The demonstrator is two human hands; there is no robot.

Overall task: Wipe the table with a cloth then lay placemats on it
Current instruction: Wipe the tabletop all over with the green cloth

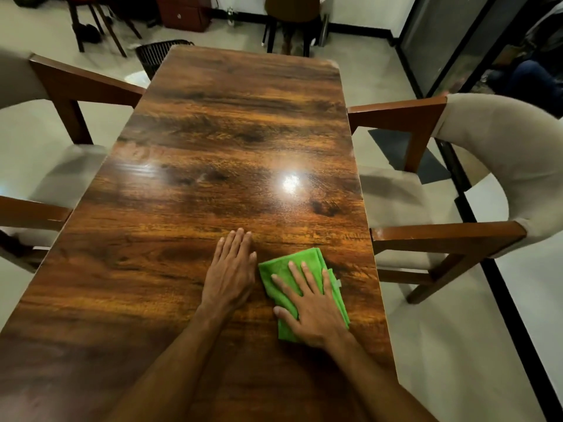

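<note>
A long glossy dark-wood table (213, 141) runs away from me. A folded bright green cloth (275, 268) lies on its near right part. My right hand (310, 309) presses flat on the cloth with fingers spread, covering its lower half. Just to the left of the cloth, my left hand (233, 269) rests palm down on the bare wood with fingers together and nothing in it. No placemats are in view.
A cushioned wooden armchair (475, 190) stands close to the table's right edge, another armchair (45, 166) at the left edge. A dark slatted basket (155, 54) sits near the far left corner. A chair (289, 13) and other furniture stand beyond the far end.
</note>
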